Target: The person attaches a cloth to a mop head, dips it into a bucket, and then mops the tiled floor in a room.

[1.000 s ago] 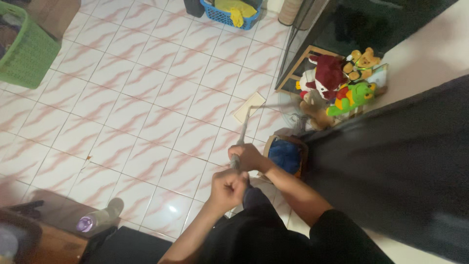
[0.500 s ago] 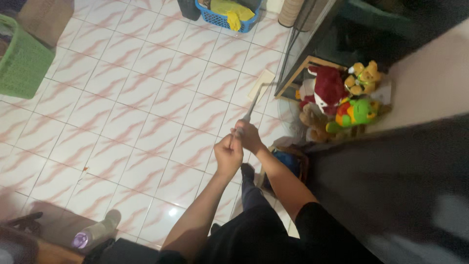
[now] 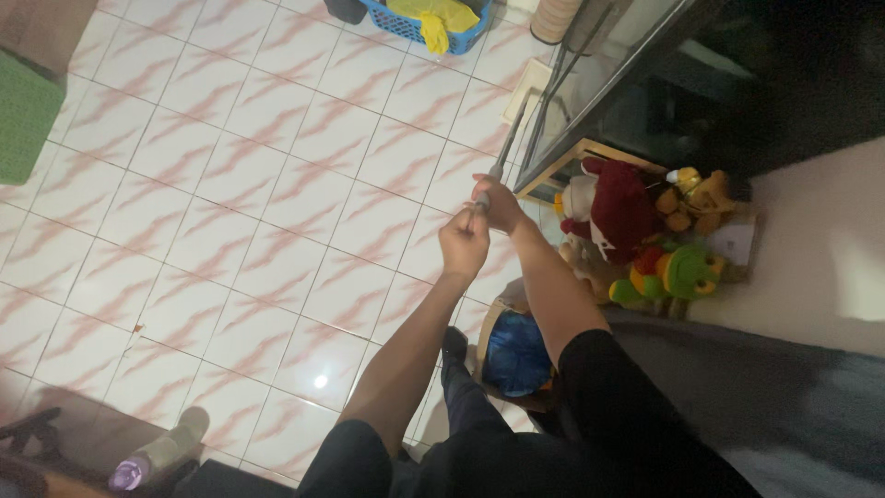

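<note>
Both fists clamped on the mop handle (image 3: 499, 159) at centre frame: left hand (image 3: 464, 243) lower, right hand (image 3: 498, 205) higher. Mop head (image 3: 527, 90) flat on tiles in the upper middle, beside the dark cabinet (image 3: 645, 101). Best kept flat, pushed in straight strokes, clear of the stuffed toys (image 3: 645, 231).

The floor (image 3: 230, 184) was glossy white ceramic tile with wavy pink streaks. A flat cream rectangular mop head (image 3: 525, 89) lay on it. Beyond the mop head stood a blue plastic slotted basket (image 3: 419, 28); nearer the person sat a heap of stuffed plush toys (image 3: 645, 231); far to the left a green plastic basket (image 3: 23, 115).
</note>
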